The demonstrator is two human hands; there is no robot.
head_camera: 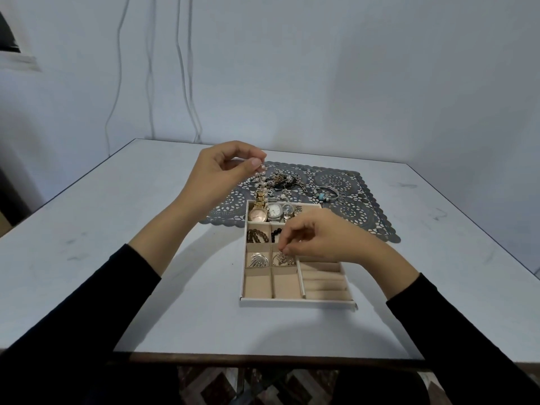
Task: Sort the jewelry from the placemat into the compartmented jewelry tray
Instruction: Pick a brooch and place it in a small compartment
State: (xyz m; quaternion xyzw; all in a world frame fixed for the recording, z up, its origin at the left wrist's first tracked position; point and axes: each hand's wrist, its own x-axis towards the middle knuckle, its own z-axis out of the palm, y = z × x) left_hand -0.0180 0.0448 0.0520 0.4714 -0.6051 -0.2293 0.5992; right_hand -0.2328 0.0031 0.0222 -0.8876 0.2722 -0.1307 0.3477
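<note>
Beige tray [298,302] w/ watches [268,213], beads [257,235]

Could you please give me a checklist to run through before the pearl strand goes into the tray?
Left hand pinches white pearl strand: ok.
Strand's lower end free of the dark lace placemat pile: cannot tell.
Empty compartment in beige compartmented tray: ok, two at front left.
Right hand clear of tray: not ok, over its middle.
Placemat emptied: not ok, blue-beaded silver bracelet remains.
</note>
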